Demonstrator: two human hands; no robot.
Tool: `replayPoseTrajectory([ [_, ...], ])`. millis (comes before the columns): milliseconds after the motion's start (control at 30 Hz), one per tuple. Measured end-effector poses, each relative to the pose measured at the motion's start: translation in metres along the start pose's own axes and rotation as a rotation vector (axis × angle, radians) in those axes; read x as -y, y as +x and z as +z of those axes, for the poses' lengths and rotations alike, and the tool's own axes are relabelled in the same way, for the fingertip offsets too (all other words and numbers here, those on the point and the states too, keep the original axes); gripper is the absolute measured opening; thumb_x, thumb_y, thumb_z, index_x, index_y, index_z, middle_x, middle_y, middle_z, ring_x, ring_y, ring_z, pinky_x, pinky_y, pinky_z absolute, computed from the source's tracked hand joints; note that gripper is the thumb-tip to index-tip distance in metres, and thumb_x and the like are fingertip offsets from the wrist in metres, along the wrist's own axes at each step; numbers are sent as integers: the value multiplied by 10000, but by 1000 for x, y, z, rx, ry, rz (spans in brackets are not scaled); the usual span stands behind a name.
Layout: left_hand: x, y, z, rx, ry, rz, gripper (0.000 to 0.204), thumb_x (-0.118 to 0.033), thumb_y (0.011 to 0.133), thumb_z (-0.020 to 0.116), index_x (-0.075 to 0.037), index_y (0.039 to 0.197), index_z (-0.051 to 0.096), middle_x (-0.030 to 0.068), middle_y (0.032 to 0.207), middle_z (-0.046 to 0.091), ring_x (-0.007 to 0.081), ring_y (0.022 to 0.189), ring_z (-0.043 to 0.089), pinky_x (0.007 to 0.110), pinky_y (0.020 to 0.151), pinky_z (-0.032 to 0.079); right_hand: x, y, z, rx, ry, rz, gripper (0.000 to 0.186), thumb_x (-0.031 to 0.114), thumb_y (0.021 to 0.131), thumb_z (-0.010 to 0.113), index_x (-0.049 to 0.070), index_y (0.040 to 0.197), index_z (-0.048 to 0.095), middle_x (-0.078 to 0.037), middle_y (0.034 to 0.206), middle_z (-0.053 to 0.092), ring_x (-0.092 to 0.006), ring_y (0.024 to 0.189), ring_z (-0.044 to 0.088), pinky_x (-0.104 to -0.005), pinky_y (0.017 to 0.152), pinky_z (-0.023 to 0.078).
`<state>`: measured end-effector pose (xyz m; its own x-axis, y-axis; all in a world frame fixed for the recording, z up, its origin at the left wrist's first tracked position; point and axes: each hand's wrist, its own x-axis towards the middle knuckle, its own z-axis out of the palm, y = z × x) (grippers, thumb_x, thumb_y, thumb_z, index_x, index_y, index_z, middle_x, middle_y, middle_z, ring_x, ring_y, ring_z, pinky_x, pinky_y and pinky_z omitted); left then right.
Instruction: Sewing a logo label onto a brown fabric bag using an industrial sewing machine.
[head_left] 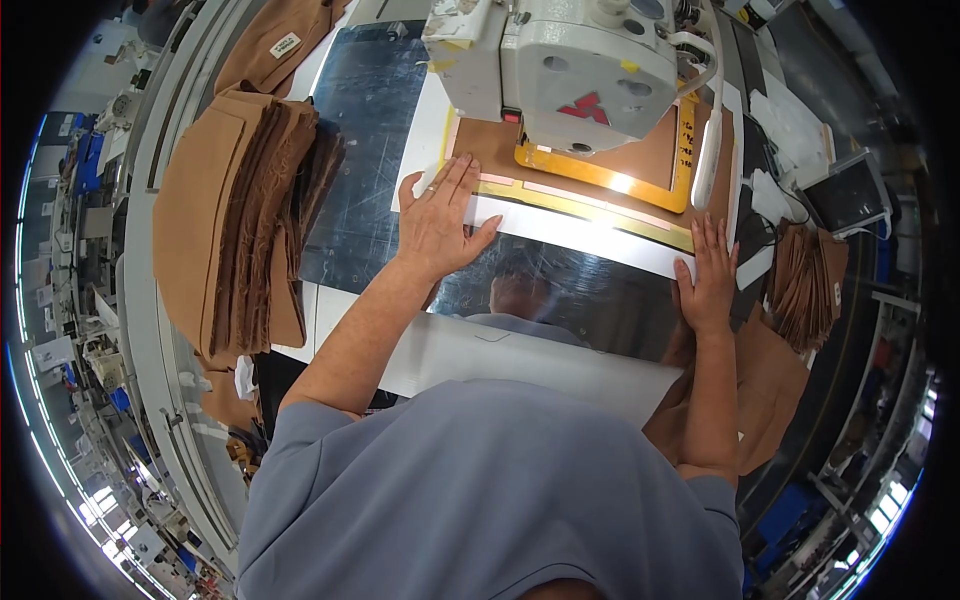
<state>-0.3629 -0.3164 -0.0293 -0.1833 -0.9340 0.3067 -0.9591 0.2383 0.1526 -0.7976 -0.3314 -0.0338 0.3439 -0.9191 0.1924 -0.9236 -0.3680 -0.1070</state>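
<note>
- Left hand (437,222): fingers spread flat, grasping nothing, on the template (590,232).
- Right hand (708,275): likewise, at its right end.
- Panel (640,152): beneath the machine (597,85); even pressure should keep it square.

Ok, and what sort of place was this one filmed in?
Most likely a sewing workshop: a bulky white machine head overhangs a brown panel and yellow frame, and brown fabric pieces with frayed edges are stacked at the left.
</note>
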Motion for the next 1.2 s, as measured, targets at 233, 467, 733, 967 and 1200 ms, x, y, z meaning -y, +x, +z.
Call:
replayPoseTrajectory([
  [233,2,9,4,87,-33,9,837,-576,929,577,-44,1556,423,162,1610,428,242,1533,347,548,1250,72,0,-1,1,-47,20,33,620,438,1020,533,128,1552,454,-116,1632,410,-343,1554,286,-605,1251,157],
  [467,3,14,8,135,-9,-19,879,-613,933,548,-19,1563,396,173,1625,400,257,1549,312,576,1254,51,-4,2,1,-11,1,54,630,429,1013,536,133,1562,446,-111,1634,410,-309,1555,296,-567,1262,155],
  [733,-9,14,4,176,-24,-71,933,-624,924,550,12,1578,353,171,1638,380,293,1559,278,595,1249,99,-17,-11,8,-39,54,23,680,398,961,597,87,1548,450,-162,1636,396,-365,1554,287,-603,1253,130],
  [967,-5,2,-5,128,0,-131,869,-582,949,520,3,1573,369,151,1661,342,276,1569,253,530,1272,120,0,-1,-1,-11,76,18,669,392,983,584,76,1554,437,-152,1652,371,-339,1567,257,-591,1261,125],
  [1200,-7,2,-1,153,-51,-66,810,-549,971,496,-42,1589,362,115,1661,356,245,1572,245,478,1293,116,-5,-4,3,-39,94,35,687,396,991,580,49,1560,412,-175,1648,368,-345,1567,257,-586,1261,124],
])
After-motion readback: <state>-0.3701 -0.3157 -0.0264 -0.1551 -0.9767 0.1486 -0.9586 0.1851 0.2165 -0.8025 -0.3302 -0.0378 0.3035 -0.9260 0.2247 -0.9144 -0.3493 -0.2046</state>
